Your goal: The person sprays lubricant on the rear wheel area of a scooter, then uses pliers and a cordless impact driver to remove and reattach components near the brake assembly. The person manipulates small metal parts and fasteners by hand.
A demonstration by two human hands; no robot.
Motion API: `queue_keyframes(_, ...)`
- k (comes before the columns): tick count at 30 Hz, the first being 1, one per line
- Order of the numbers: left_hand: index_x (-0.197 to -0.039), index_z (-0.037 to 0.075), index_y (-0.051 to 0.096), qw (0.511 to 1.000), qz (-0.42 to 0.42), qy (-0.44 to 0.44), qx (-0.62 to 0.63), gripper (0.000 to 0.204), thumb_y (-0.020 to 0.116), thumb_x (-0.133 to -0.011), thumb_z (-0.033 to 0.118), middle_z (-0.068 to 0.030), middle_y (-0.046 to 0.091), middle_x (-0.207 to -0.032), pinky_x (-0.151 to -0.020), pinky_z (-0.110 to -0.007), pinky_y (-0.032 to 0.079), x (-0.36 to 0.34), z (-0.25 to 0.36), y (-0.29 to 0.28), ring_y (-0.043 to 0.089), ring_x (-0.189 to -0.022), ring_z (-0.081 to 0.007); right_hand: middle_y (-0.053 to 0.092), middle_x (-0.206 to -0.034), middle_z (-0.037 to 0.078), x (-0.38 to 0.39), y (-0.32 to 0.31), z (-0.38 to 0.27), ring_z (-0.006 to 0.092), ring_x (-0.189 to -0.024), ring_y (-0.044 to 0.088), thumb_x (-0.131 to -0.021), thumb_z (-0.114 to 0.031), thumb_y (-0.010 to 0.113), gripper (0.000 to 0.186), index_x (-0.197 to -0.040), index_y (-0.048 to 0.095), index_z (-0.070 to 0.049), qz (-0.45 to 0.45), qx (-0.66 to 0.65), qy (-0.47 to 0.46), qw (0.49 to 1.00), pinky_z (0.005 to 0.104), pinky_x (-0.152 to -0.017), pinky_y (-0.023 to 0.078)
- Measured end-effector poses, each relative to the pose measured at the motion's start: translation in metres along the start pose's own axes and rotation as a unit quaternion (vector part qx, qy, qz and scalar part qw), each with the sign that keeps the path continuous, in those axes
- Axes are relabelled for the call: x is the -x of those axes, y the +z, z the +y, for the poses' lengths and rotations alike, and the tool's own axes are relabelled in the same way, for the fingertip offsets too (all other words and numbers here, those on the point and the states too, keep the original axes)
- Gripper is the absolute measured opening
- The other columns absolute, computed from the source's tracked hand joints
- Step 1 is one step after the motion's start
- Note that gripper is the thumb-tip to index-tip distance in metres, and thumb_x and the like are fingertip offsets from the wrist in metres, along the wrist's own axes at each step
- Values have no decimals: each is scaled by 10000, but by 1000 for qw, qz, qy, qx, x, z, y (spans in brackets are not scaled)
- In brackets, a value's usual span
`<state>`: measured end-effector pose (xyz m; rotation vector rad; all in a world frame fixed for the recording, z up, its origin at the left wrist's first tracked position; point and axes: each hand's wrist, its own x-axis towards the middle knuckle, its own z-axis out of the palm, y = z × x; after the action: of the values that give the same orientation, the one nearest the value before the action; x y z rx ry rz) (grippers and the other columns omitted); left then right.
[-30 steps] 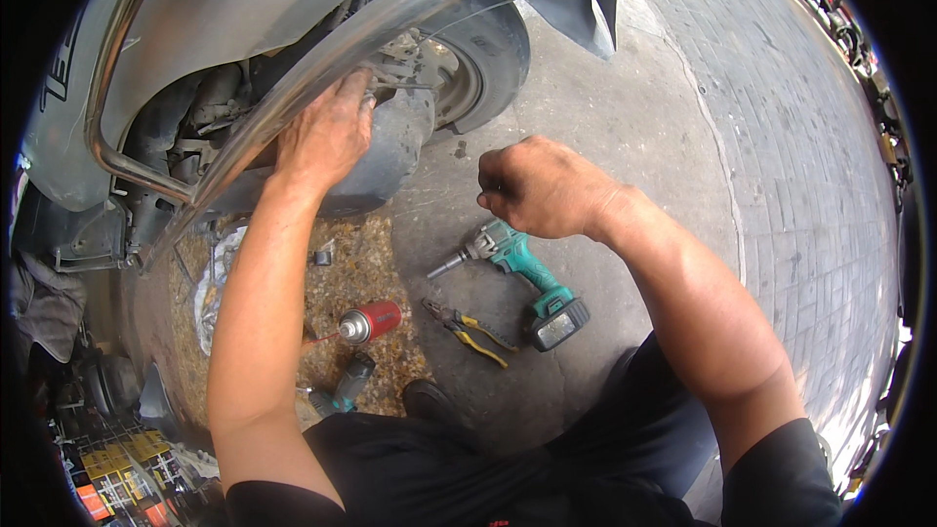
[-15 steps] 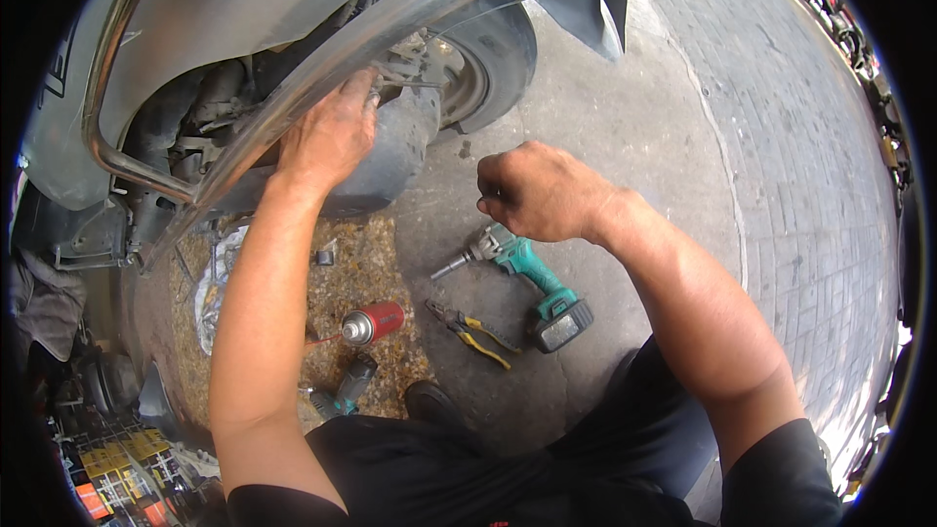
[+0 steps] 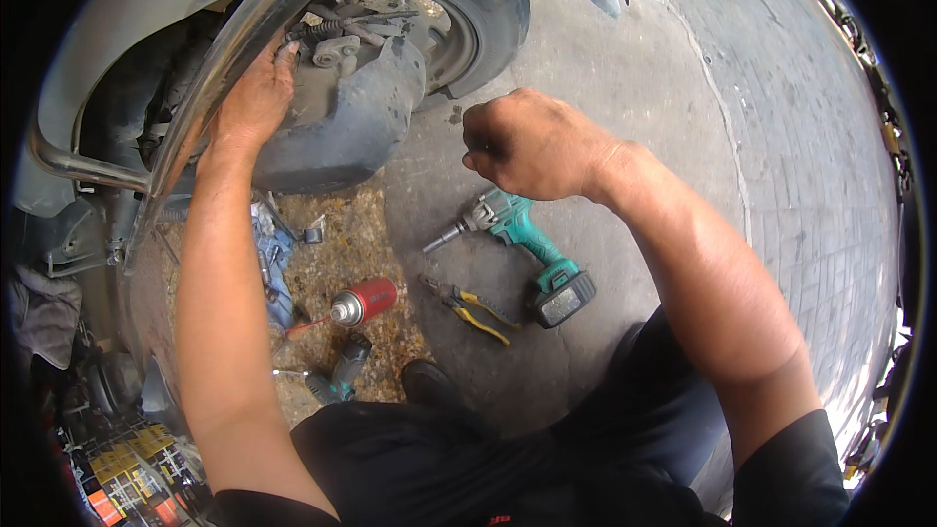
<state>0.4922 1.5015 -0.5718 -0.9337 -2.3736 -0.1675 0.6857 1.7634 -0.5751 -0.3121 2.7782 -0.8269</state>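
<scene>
My left hand (image 3: 256, 102) reaches in beside a curved metal tube (image 3: 210, 88) along the vehicle's edge. Its fingers are bent and partly hidden, next to dusty mechanical parts (image 3: 337, 49); I cannot make out what they grip. My right hand (image 3: 532, 144) is a closed fist in the air above the concrete, its fingertips turned out of sight. Below it lies a teal cordless impact wrench (image 3: 527, 234) with a long socket. Yellow-handled pliers (image 3: 468, 307) lie beside that wrench.
A tyre (image 3: 493, 20) stands at the far side, with a dark curved cover (image 3: 366, 127) near it. On brown speckled matting (image 3: 342, 220) are a red spray can (image 3: 363, 301), a smaller teal power tool (image 3: 346, 366) and a blue cloth (image 3: 276, 268). My shoe (image 3: 427, 381) is close by.
My left hand has moved left and slightly away from me, uncovering mechanical parts near the wheel. My right fist has risen a little in view. The whole view has shifted slightly.
</scene>
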Motion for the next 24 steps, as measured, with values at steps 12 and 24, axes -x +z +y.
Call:
queue_keyframes(12, -1229, -3, 652, 996, -65, -45, -51, 376, 627, -951, 250, -253, 640, -1249, -1002, -430, 471, -6, -18, 12, 594, -1198, -409, 704, -894, 190, -13, 4, 4, 350, -906, 690, -914, -205, 661, 191, -954, 686, -19, 51, -20, 7, 998, 434, -816, 542)
queue_keyframes(24, -1272, -14, 634, 982, -138, -42, -119, 388, 617, -945, 195, -246, 629, -1289, -1050, -428, 458, -5, -38, 15, 581, -1237, -403, 715, -1174, 188, -49, 2, 10, 307, -1058, 694, -943, -275, 645, 496, -1326, 571, 31, 171, -124, 27, 977, 380, -975, 513)
